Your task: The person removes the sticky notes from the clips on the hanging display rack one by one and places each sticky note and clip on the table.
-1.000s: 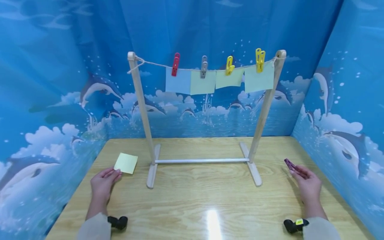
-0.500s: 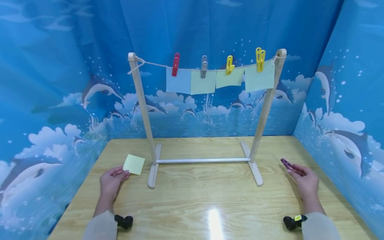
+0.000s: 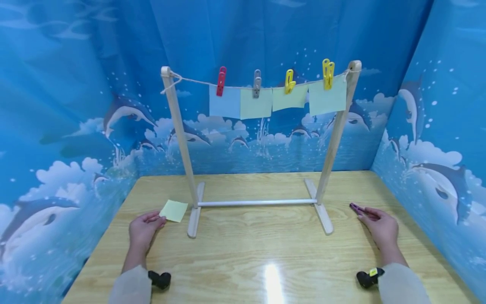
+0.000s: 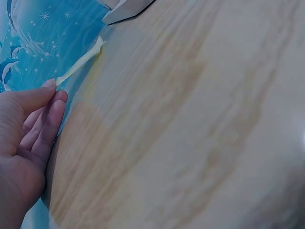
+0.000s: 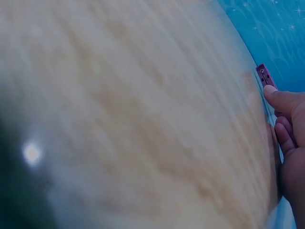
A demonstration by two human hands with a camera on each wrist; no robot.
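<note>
Pale-yellow note (image 3: 174,210) is in my L hand (image 3: 143,232), pinched at its near-L corner betw. thumb and fingers. It's over the L side of the wood-grain table (image 3: 247,245), just beside the stand's L foot (image 3: 193,221). L wrist view shows it nearly edge-on, a thin strip w/ a slight bend at the far end (can't tell if any of it touches the table).

Purple clip (image 3: 356,209) is in my R hand (image 3: 381,230), gripped betw. thumb and fingers, far end angled fwd and L, near the stand's R foot (image 3: 322,219). My hands are well apart, one each side of the stand.

Stand = 2 wooden posts, L (image 3: 179,135) and R (image 3: 336,131), w/ a pale crossbar (image 3: 256,203) low down and a string (image 3: 197,80) tied betw. the tops. 4 notes hang on it, L to R: blue note (image 3: 225,103) under a red clip (image 3: 221,81), lt green note (image 3: 256,105) under a grey clip (image 3: 257,84), yellow-green note (image 3: 290,100) and pale green note (image 3: 328,99), each w/ a yellow clip (image 3: 290,81). Blue dolphin-print backdrop (image 3: 243,38) behind and at both sides.
</note>
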